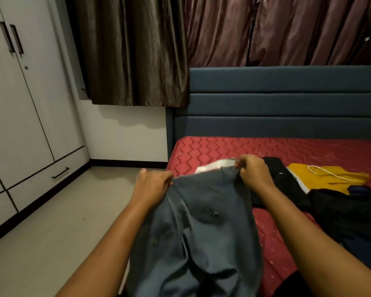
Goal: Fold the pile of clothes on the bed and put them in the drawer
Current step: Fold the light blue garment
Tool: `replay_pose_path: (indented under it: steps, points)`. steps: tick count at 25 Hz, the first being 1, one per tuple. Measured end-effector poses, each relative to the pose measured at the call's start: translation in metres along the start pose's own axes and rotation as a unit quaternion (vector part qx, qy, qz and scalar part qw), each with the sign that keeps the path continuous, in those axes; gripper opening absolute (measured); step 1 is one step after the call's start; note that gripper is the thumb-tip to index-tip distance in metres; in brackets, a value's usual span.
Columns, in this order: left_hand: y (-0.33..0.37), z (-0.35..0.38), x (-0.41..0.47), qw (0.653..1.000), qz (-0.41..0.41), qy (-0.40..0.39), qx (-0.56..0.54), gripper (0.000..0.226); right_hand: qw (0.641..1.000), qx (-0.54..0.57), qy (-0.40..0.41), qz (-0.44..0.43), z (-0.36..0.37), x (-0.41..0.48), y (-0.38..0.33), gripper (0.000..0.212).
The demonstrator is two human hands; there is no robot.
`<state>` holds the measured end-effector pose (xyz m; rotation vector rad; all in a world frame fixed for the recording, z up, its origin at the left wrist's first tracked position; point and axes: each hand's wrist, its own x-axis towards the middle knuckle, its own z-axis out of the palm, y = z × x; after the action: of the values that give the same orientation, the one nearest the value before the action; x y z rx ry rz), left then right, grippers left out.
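Over the bed's (266,151) left edge, the left hand (152,186) and right hand (254,173) hold grey trousers (201,224), fingers (167,178) clenched on the waistband; the legs run off-frame below. Farther right on the bed, a dark clothes pile (343,211) is cut off.

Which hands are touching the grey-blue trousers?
Touching, both. The head view shows the left hand gripping the grey-blue trousers at the waistband's left end, and the right hand pinching its right end.
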<state>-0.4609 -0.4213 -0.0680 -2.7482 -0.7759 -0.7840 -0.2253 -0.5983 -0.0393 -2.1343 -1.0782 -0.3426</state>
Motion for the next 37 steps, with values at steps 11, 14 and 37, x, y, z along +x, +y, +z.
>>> replay_pose_path:
  steps: [11, 14, 37]
  points:
    - [0.055, 0.075, -0.118, 0.829, 0.034, -0.536, -0.159, 0.054, 0.889, -0.16, -0.428, 0.013, 0.074, -0.093, 0.108, 0.028]
    - [0.037, 0.071, -0.113, 0.885, -0.041, -0.459, -0.061, 0.064, 0.91, -0.038, -0.413, 0.001, 0.086, -0.104, 0.063, 0.023]
    - [0.041, 0.083, -0.113, 0.762, -0.33, -0.265, -0.49, 0.021, 0.949, -0.018, -0.309, -0.064, 0.15, -0.144, -0.009, 0.027]
